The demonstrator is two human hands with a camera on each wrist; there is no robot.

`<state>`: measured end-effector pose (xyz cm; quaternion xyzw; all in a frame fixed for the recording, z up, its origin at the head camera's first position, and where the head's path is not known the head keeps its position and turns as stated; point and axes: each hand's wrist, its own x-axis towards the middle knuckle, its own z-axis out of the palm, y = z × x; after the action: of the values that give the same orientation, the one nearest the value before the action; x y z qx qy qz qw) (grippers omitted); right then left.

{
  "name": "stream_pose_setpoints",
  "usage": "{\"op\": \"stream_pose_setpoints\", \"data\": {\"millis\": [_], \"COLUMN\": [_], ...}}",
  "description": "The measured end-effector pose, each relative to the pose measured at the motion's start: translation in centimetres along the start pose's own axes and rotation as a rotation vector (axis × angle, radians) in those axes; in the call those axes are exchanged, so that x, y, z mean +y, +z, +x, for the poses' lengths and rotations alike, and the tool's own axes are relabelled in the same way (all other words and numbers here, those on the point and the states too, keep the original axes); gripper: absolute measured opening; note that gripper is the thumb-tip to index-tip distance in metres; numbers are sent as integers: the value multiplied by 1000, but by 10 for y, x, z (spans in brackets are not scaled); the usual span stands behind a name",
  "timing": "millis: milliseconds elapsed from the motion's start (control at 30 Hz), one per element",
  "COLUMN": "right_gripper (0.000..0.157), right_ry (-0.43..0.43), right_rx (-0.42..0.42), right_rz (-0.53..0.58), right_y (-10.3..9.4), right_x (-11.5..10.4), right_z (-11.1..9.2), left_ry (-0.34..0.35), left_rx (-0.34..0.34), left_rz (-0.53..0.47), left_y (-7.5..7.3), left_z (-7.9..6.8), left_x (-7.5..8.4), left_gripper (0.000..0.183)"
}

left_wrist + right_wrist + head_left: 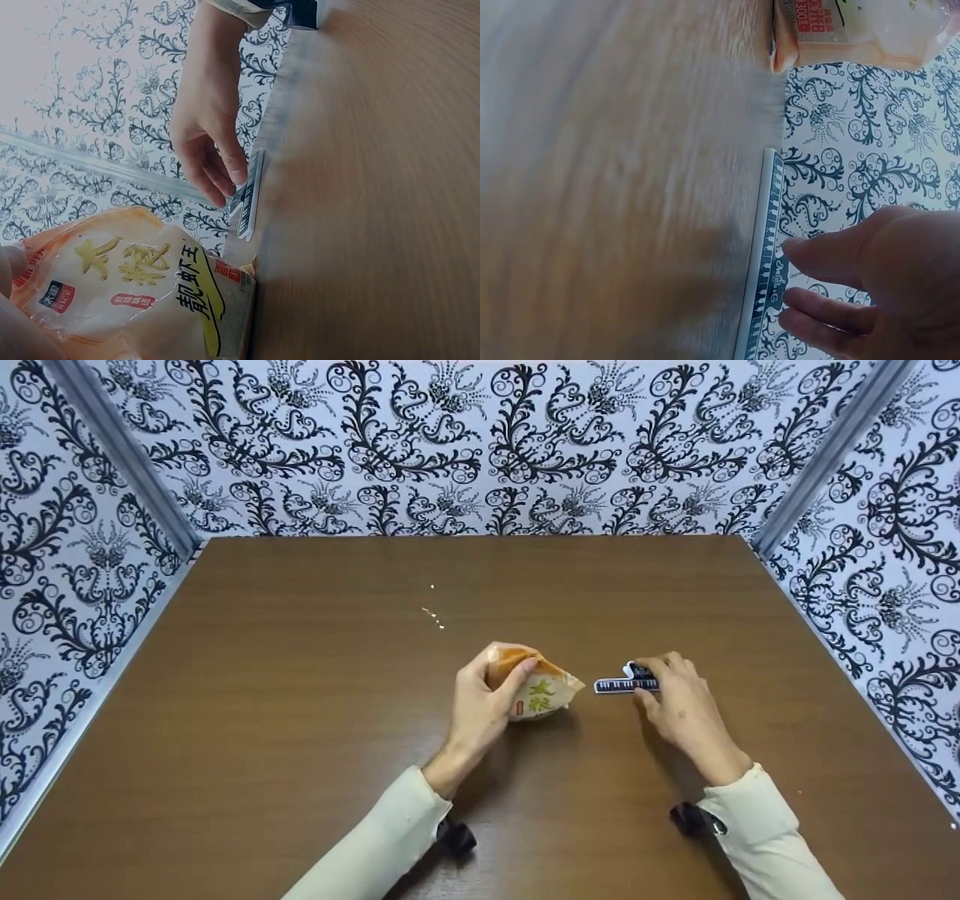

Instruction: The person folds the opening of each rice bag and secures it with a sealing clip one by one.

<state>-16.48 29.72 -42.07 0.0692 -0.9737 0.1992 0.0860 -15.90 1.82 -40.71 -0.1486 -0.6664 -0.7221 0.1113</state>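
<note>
My left hand (480,697) grips the gathered top of a small orange and white plastic rice bag (541,696), thumb on the near side. Large Chinese characters cover the bag (142,277) in the left wrist view, and its base stands at the table surface. To its right lies a black clip (616,685) with a piano-key print. My right hand (682,701) pinches the clip near its tab, with thumb in front and fingers behind. In the right wrist view the thumb and fingertips sit at the edge of the clip (766,255); exact contact is partly hidden.
The brown wooden table (300,720) is enclosed by patterned walls (480,450) at the back and both sides. Several small white specks (433,616) dot the table beyond the bag. Black wrist devices (456,837) hang below both pale sleeves.
</note>
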Motion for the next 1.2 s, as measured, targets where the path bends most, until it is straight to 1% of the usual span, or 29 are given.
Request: {"op": "stream_pose_setpoints", "data": {"millis": [200, 400, 500, 633, 933, 1200], "right_gripper": [44, 50, 49, 46, 50, 50], "right_ry": [-26, -39, -45, -50, -21, -4], "right_rx": [39, -16, -32, -28, -41, -24], "right_rz": [11, -4, -17, -23, -16, -27], "right_y": [0, 1, 1, 2, 3, 3], "right_x": [2, 4, 5, 5, 7, 5], "right_z": [1, 3, 3, 4, 3, 1], "left_ry": [-20, -22, -23, -26, -17, -19], "left_rx": [2, 2, 1, 4, 2, 2], "left_rz": [4, 3, 1, -1, -14, 8], "left_y": [0, 1, 1, 1, 1, -1], "left_z": [-1, -1, -1, -1, -1, -2], "left_x": [1, 2, 1, 1, 0, 1], "left_gripper": [14, 15, 15, 14, 14, 16]}}
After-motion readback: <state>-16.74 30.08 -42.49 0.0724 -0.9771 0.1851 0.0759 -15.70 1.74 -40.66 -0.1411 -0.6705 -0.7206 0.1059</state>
